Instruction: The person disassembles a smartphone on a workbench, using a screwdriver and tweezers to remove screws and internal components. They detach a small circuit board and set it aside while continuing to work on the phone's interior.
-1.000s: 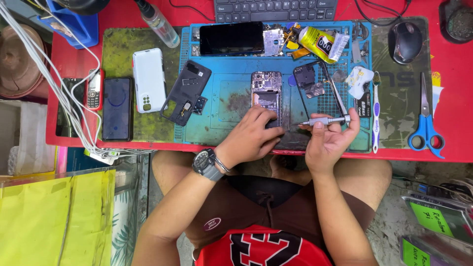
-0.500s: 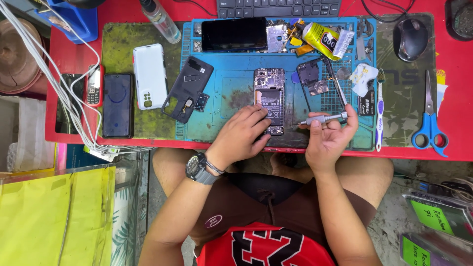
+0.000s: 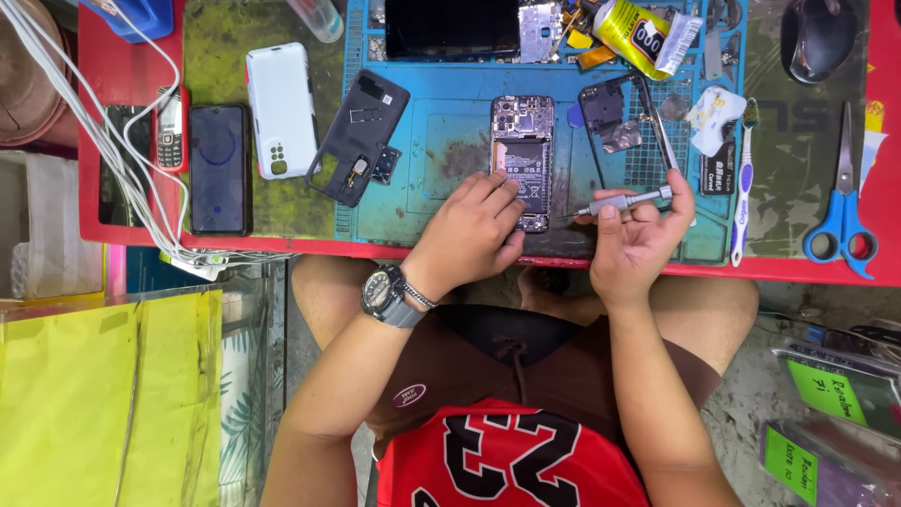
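Centre of frame, on blue mat (image 3: pixel 450 150): opened phone (image 3: pixel 522 160), left hand (image 3: pixel 469 230) fingers spread loosely, resting on its lower edge. Right hand (image 3: pixel 638 235) grip closed around small screwdriver (image 3: pixel 619 201), tip towards phone.

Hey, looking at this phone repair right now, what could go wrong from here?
The screwdriver tip points toward the opened phone; a slip might gouge its exposed battery. The left hand only rests on the phone's lower part, so it may slide on the blue mat. Loose parts lying nearby could get knocked away.
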